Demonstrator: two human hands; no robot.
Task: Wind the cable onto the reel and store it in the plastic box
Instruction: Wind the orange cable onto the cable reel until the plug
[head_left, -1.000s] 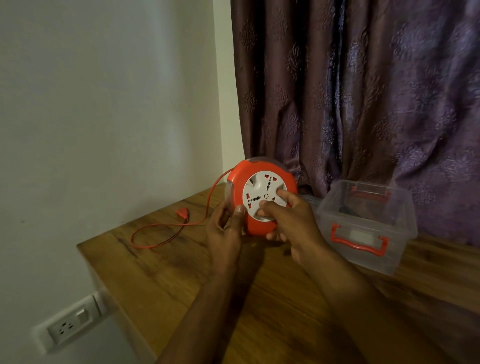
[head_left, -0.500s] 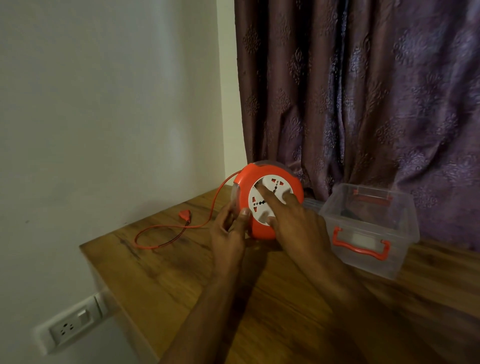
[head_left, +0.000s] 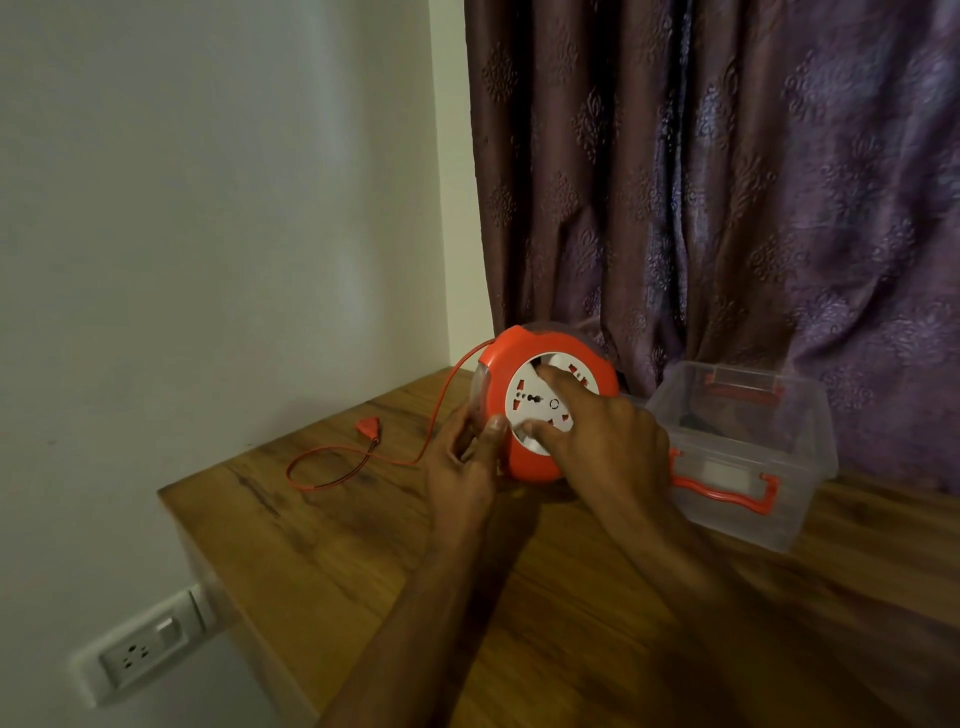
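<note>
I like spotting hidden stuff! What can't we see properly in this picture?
- Head view: the reel's right side and base, hidden by the right hand.
- Dark thing inside the plastic box, blurred by its cloudy walls.
- The reel's back, turned away.
- Left hand's fingertips, behind the reel's edge.

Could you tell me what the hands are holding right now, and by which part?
The left hand grips the reel by its left rim; the right hand presses fingers on its white face.

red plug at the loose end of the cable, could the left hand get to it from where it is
Probably yes. The red plug lies in the open on the wooden table, to the left of the left hand, with nothing between them. But that hand grips the orange cable reel and must let go first.
</note>
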